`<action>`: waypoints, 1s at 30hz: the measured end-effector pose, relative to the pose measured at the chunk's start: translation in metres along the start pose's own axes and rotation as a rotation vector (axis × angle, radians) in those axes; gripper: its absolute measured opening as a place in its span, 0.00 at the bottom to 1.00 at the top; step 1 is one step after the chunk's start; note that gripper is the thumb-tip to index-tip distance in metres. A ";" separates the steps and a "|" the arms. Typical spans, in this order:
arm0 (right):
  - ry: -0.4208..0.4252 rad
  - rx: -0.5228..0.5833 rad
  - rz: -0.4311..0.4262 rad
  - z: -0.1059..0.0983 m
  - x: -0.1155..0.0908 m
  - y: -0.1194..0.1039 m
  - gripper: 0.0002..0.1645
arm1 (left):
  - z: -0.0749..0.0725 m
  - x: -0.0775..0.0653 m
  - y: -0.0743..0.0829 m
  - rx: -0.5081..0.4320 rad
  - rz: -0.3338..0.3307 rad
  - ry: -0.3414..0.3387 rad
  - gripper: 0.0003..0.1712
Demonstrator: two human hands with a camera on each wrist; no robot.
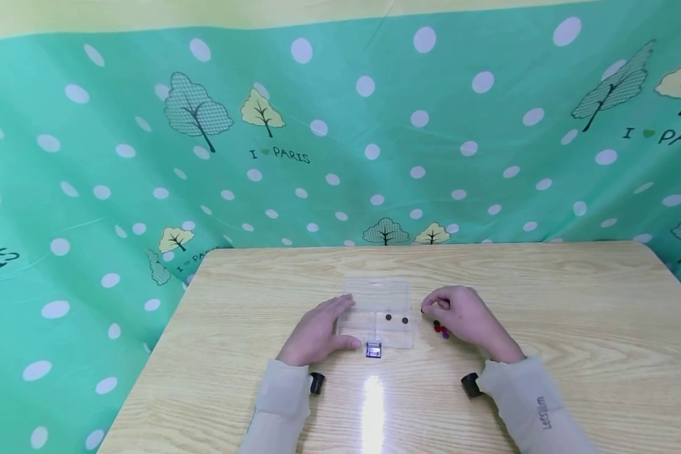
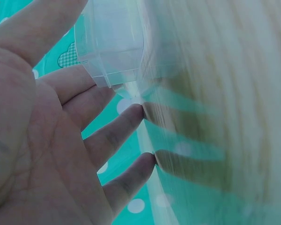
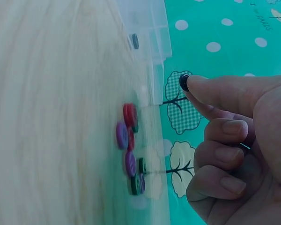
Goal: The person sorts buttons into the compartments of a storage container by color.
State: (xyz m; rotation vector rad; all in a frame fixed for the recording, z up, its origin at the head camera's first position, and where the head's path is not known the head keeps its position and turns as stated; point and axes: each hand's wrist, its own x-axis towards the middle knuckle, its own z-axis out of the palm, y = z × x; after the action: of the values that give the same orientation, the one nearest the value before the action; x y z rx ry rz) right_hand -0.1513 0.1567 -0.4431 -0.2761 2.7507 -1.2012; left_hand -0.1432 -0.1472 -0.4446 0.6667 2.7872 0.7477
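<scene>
A clear plastic box [image 1: 394,340] lies on the table with its transparent lid [image 1: 377,293] folded back. Two dark buttons [image 1: 388,317] sit in its back right compartment. My left hand [image 1: 320,331] rests along the box's left side, fingers extended toward the hinge and thumb by the front left corner; its lower fingertips touch the tabletop in the left wrist view. To the right of the box, my right hand [image 1: 459,313] pinches a small black button [image 3: 184,82] between thumb and index finger, raised off the table. Below it lies a cluster of red, purple and dark green buttons [image 3: 130,163].
The wooden table [image 1: 250,284] has a green dotted curtain [image 1: 340,126] hanging behind it and at the left. A shiny clasp [image 1: 373,349] stands at the box's front edge. Light glares on the wood [image 1: 372,410] in front of the box.
</scene>
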 end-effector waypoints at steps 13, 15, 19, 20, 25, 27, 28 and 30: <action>0.017 0.015 -0.015 0.009 0.001 -0.013 0.05 | 0.001 0.000 0.002 -0.011 -0.042 -0.015 0.50; 0.016 0.020 -0.016 0.012 0.000 -0.014 0.05 | 0.001 0.000 0.003 -0.015 -0.047 -0.017 0.50; 0.020 0.024 -0.029 0.017 0.001 -0.016 0.05 | 0.001 -0.001 0.003 -0.004 -0.025 -0.005 0.50; 0.019 0.028 -0.030 0.018 0.001 -0.017 0.05 | 0.002 -0.001 0.002 0.003 -0.019 -0.001 0.50; 0.017 0.017 -0.060 0.021 0.004 -0.020 0.04 | 0.001 -0.001 0.000 0.007 -0.010 0.006 0.50; 0.018 0.005 -0.074 0.022 0.005 -0.021 0.04 | 0.001 -0.001 0.000 0.004 -0.015 0.007 0.50; 0.018 0.001 -0.079 0.022 0.005 -0.021 0.04 | 0.001 -0.001 0.000 0.002 -0.015 0.007 0.50; 0.013 0.002 -0.072 0.023 0.005 -0.021 0.04 | 0.002 -0.001 0.001 -0.003 -0.021 0.004 0.50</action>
State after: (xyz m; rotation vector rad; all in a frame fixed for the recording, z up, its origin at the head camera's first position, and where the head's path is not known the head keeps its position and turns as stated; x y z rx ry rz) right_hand -0.1493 0.1251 -0.4430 -0.3712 2.7732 -1.2267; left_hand -0.1419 -0.1458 -0.4454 0.6356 2.7914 0.7498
